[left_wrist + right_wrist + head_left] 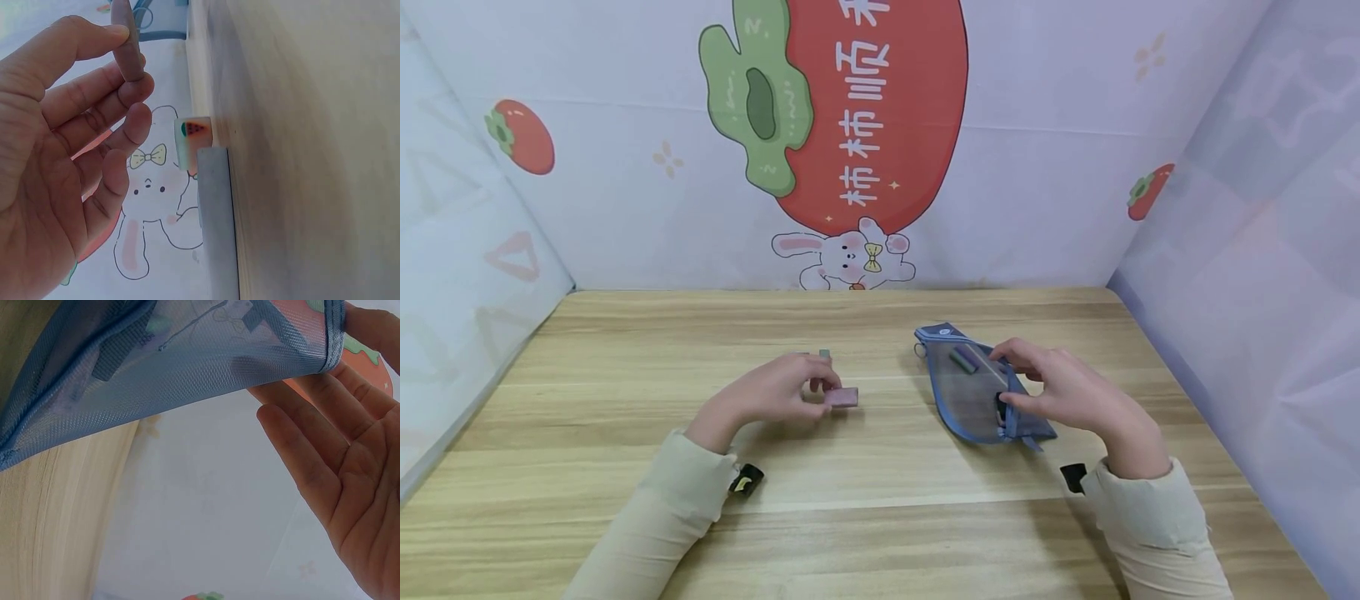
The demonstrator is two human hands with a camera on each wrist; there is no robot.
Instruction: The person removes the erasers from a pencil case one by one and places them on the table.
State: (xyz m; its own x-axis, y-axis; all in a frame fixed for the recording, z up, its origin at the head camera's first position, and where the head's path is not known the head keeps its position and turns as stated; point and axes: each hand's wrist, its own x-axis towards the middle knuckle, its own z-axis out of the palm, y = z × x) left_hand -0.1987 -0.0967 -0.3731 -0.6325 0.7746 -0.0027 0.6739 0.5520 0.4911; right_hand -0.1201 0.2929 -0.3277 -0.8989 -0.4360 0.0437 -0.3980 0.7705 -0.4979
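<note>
My left hand [811, 393] pinches a flat mauve-pink eraser [842, 397] just above the wooden table [880, 500]. The left wrist view shows that eraser [128, 44] held on edge between the fingertips [139, 84]. A small white eraser with a watermelon print [192, 142] and a grey block [215, 219] lie on the table beside this hand. My right hand [1009, 379] grips the open edge of a blue mesh pouch [973, 392], lifting it. The mesh [187, 369] is held at its bound rim by the fingers [325, 400]. Small dark items show through the pouch.
The table is boxed in by pale printed panels on the left, back and right, with a red persimmon and rabbit drawing [850, 258] on the back one. A small grey piece [824, 354] lies just beyond my left hand. Bare wood stretches along the near edge.
</note>
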